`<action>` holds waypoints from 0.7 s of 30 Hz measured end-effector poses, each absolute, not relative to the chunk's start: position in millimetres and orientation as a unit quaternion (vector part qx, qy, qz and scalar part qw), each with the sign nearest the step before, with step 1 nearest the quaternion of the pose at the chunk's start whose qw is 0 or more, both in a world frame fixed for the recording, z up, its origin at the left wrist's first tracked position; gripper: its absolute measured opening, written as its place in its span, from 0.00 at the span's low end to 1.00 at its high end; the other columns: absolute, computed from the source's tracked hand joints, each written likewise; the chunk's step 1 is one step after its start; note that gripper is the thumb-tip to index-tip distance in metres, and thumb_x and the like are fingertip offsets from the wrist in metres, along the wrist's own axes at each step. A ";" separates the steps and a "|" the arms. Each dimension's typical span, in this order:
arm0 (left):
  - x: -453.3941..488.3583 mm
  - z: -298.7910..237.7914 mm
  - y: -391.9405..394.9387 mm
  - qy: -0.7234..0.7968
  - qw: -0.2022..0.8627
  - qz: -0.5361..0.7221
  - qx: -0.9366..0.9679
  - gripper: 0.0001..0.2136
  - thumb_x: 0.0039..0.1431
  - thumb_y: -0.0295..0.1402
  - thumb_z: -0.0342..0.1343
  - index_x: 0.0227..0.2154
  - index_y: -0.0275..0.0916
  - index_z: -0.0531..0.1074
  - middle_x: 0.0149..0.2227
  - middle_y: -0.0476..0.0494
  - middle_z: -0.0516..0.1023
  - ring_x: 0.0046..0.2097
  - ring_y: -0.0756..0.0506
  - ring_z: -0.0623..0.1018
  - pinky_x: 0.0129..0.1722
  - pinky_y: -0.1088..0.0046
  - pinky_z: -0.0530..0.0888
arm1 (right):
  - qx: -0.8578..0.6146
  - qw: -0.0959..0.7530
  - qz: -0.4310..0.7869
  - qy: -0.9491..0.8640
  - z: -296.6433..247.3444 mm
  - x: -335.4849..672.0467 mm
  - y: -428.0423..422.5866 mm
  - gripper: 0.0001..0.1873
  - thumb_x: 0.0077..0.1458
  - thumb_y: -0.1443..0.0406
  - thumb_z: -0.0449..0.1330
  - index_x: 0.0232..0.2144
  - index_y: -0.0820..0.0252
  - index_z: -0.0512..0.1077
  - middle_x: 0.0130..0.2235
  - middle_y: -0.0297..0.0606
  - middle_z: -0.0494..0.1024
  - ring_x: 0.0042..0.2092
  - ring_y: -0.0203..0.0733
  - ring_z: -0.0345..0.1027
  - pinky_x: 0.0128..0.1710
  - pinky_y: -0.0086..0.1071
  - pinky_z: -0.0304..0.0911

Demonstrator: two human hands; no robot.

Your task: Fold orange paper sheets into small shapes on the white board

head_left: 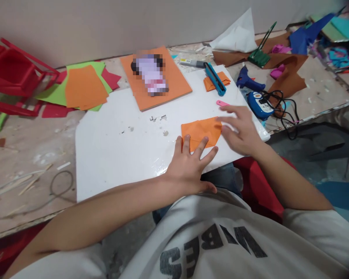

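Note:
A folded piece of orange paper (203, 127) lies flat on the white board (113, 155) close to my body. My left hand (189, 164) rests with fingers spread over its lower edge, fingertips pressing on the paper. At the paper's right end is my right hand (240, 130), its fingers apart and slightly curled. I cannot tell whether its fingertips touch the paper. Just above my right hand a small pink stick (222, 103) lies on the board, partly hidden. Beyond it, a blue utility knife (215, 79) lies across another folded orange paper (208, 85).
Behind is an orange pad (174, 79) with a blurred item (152, 75) on it. At left are orange sheets (85, 87) over green ones and a red plastic chair (17, 73). On the right lie a blue glue gun (250, 80), a blue device (260, 105) with black cord, and brown scraps (292, 73).

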State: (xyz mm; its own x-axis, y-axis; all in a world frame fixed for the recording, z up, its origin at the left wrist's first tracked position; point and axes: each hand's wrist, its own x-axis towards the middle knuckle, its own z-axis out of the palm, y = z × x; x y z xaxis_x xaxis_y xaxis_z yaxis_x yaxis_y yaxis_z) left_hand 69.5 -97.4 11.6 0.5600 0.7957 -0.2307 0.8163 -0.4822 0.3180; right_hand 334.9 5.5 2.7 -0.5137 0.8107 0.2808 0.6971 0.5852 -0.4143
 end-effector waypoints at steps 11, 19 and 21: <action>70.3 9.8 -99.1 0.451 0.163 -0.026 0.877 0.65 0.58 0.83 0.68 0.91 0.56 0.60 0.92 0.32 0.59 0.86 -0.04 0.57 0.81 0.08 0.52 | -0.310 0.046 0.136 -0.940 2.7 322.1 30.0 0.42 0.84 0.35 0.51 0.82 0.48 0.77 0.88 0.57 0.66 0.82 0.81 0.60 0.74 0.79 0.55; 53.3 33.9 -71.5 0.501 0.168 0.068 0.846 0.30 0.83 0.61 0.58 0.66 0.41 0.85 0.73 0.28 0.87 0.68 0.20 0.85 0.66 0.33 0.76 | -0.426 0.122 0.046 -0.895 9.2 301.0 38.2 0.39 0.80 0.37 0.55 0.68 0.61 0.84 0.76 0.65 0.81 0.73 0.79 0.73 0.69 0.71 0.65; 45.9 34.7 -53.8 0.528 0.192 0.099 0.822 0.21 0.87 0.47 0.53 0.48 0.42 0.88 0.58 0.35 0.94 0.57 0.28 0.89 0.61 0.40 0.77 | -0.509 0.156 0.038 -0.845 14.7 299.9 20.2 0.40 0.76 0.33 0.58 0.60 0.61 0.85 0.62 0.65 0.89 0.63 0.78 0.81 0.62 0.67 0.70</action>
